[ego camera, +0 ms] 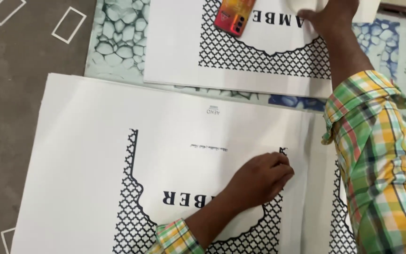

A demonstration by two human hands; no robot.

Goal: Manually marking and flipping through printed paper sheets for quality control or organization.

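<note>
A stack of large white sheets [95,155] with a black lattice border and bold dark lettering lies close to me. My left hand [261,181] rests on its top sheet with the fingers curled shut, the knuckles near the sheet's right edge. A second printed white sheet [179,51] lies farther away. My right hand [327,16] reaches over it at the top of the view and pinches a lifted white sheet corner [306,5]. Both arms wear a green, yellow and red checked shirt. The top edge of the view cuts off part of the right hand.
A phone in an orange-red case [233,16] lies on the far sheet, left of my right hand. Under the sheets is a cloth with a green and blue pebble pattern [118,42]. Grey carpet with white rectangles [19,56] lies to the left. More printed sheets [327,197] show under my right sleeve.
</note>
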